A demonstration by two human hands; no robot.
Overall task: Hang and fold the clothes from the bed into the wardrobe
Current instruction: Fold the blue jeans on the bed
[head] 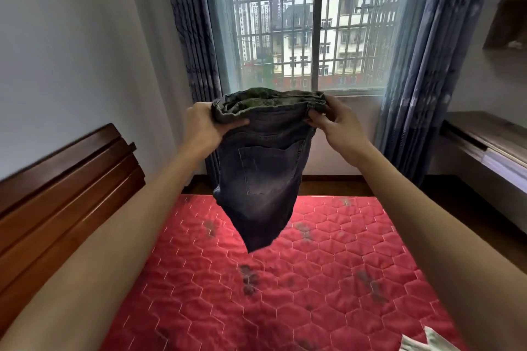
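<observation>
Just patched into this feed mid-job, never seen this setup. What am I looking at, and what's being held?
No machine here: a person works with bare hands, filmed by one wide-angle camera on their head, looking forward and down. The left hand and right hand each grip the top edge of dark blue denim jeans, which hang in the air above the red quilted mattress. A pale piece of cloth lies at the picture's bottom right on the mattress. A brown wooden headboard stands left, a barred window ahead.
</observation>
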